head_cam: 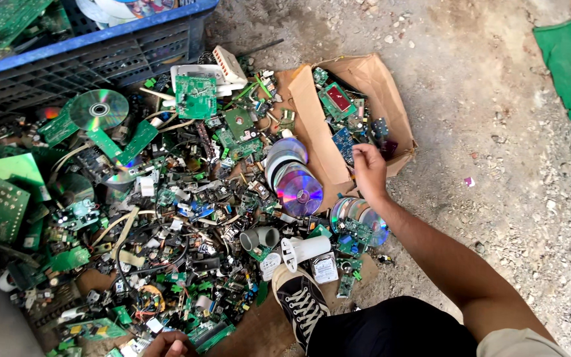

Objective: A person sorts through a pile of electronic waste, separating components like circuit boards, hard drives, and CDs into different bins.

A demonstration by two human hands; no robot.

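Right hand [369,168]: stretched out over the near lip of the cardboard box [391,92], fingers curled inward; they look pinched on something small, but what it is cannot be made out.
Left hand [165,344]: only the knuckles show at the bottom edge of the view, resting on the scrap heap; how far open it is cannot be told.
Box contents: small circuit boards [338,102], green and blue, lying loose and overlapping, just beyond the right fingertips.
Handling, boards: judged light, stiff, flat; solder pins and cut edges likely sharp, so pinch by the bare edges, not the component side.
Discs [299,192]: shiny stack on the floor beside the box, near the right wrist; judged slippery and easily scratched, best lifted by rim or centre hole.
Surroundings: blue crate [100,39] at the far left of the floor; a dark sneaker [302,304] planted at the heap's near edge.
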